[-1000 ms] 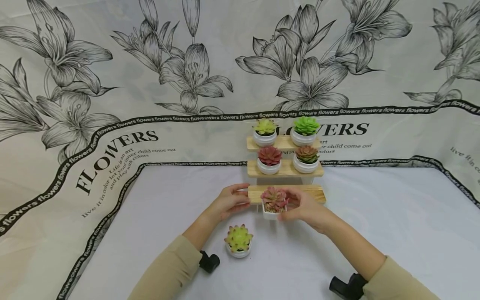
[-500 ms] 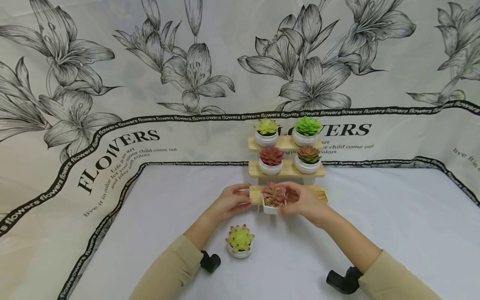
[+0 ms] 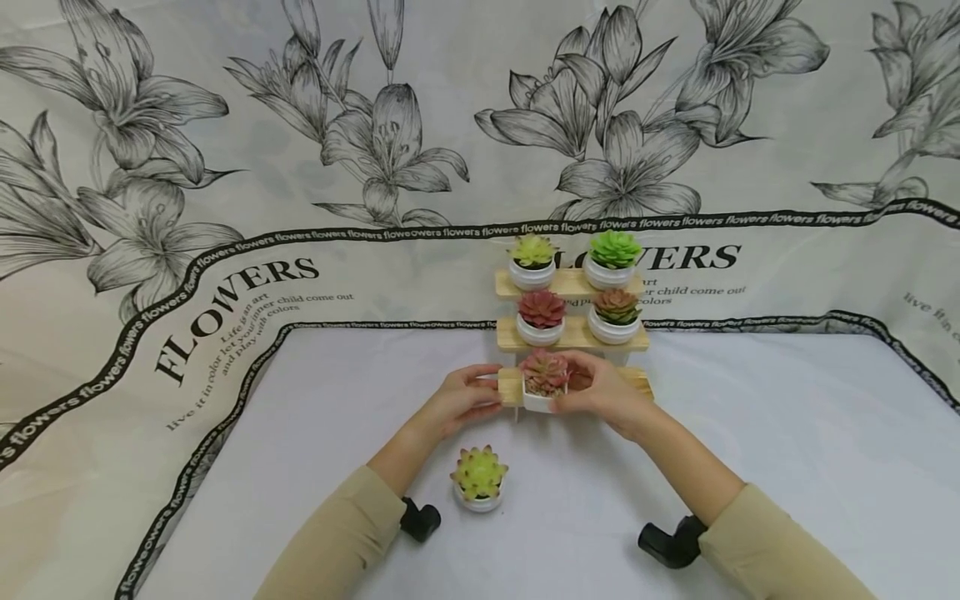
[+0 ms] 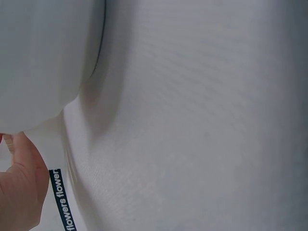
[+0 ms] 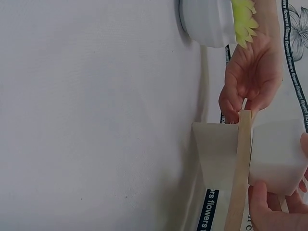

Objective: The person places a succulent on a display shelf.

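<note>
My right hand (image 3: pixel 603 398) pinches the white square pot of a pink succulent (image 3: pixel 545 373) over the lowest wooden board of a tiered plant stand (image 3: pixel 511 387). In the right wrist view the base of the square pot (image 5: pixel 276 156) is right at the board (image 5: pixel 243 168), touching or nearly so. My left hand (image 3: pixel 461 402) holds that board's left end, thumb and fingers on either side. A yellow-green succulent in a round white pot (image 3: pixel 480 479) stands on the table in front. In the left wrist view, a white pot (image 4: pixel 43 57) blocks much of the upper left.
The middle board carries a dark red succulent (image 3: pixel 542 317) and a reddish-green one (image 3: pixel 615 315). On the top board sit a pale yellow succulent (image 3: pixel 532 260) and a bright green one (image 3: pixel 612 258). Behind the stand hangs a flower-printed cloth (image 3: pixel 420 275). The table (image 3: pixel 337 383) is white.
My right hand has carried the pink succulent upward in the head view, away from me, from in front of the lowest board to over it. My left hand stays on the board's end.
</note>
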### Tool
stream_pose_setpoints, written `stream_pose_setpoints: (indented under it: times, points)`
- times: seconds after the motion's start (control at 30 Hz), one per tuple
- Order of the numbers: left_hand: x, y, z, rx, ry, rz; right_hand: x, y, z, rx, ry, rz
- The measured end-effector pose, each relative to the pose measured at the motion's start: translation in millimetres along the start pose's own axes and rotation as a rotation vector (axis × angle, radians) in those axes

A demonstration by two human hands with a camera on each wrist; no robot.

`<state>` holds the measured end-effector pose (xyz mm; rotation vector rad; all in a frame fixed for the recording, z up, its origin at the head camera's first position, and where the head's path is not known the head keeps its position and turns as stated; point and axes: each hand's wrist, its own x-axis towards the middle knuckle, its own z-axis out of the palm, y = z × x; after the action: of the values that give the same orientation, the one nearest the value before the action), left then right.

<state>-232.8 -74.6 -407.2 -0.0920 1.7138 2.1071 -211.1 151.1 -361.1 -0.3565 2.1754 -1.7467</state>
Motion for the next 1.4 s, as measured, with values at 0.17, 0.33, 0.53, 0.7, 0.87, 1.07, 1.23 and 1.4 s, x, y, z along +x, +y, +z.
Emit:
stream_pose_setpoints:
  times: [0.17,0.33,0.53,0.7,0.87,1.07,1.23,1.4]
  points:
    - [0.6,-1.7,-0.7,-0.002,-0.003,-0.005,4.8,1.9,-0.8,-0.015,0.007,0.023]
    - [0.4,-1.3,-0.7,-0.003,0.003,0.003,8.0,0.7,-2.3,-0.023,-0.015,0.033]
    - [1.3,-1.2,-1.6,-0.002,0.002,0.0,11.3,0.0,-5.2,-0.024,-0.034,0.035]
    - [3.8,-0.1,-1.5,-0.003,0.002,0.003,14.9,-0.9,-7.3,-0.002,-0.037,0.041]
    - [3.4,-0.1,-1.7,-0.01,0.008,-0.004,16.8,-1.3,-9.0,0.029,-0.071,0.035]
    - [2.4,-0.8,-1.3,-0.009,0.01,-0.001,16.9,-1.4,-11.0,0.046,-0.1,0.02]
    - [1.6,-0.1,-1.2,-0.004,0.016,-0.007,17.4,-0.2,-11.2,0.049,-0.101,0.022]
    - [1.9,0.1,-1.3,-0.003,0.008,-0.006,17.3,2.0,-12.2,0.058,-0.099,0.025]
